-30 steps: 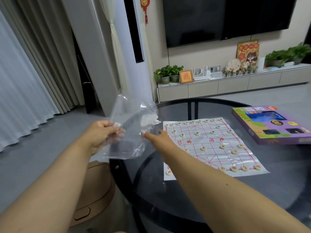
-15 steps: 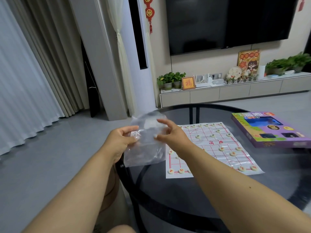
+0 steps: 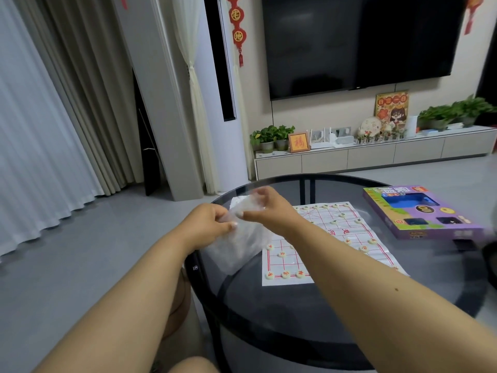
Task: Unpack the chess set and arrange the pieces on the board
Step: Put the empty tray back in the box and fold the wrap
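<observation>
A clear plastic bag (image 3: 239, 242) hangs crumpled over the left edge of the round glass table (image 3: 317, 313). My left hand (image 3: 208, 224) pinches its upper left part, and my right hand (image 3: 269, 208) grips its top from the right. Just right of the bag lies the white paper chess board (image 3: 328, 235) with red lines. Several round cream pieces (image 3: 285, 274) stand on its points, some along the near edge and some along the far edge. My right forearm hides part of the board.
A purple game box (image 3: 419, 211) lies on the table at the right. A dark object (image 3: 490, 261) shows at the table's right edge. Behind are a TV cabinet (image 3: 376, 154) with plants, curtains at the left, and a wooden stool under my left arm.
Both hands have drawn closer together, gathering the spread-out bag into a crumpled bundle. The bag has shifted right, over the table's edge. The view tilted upward a little.
</observation>
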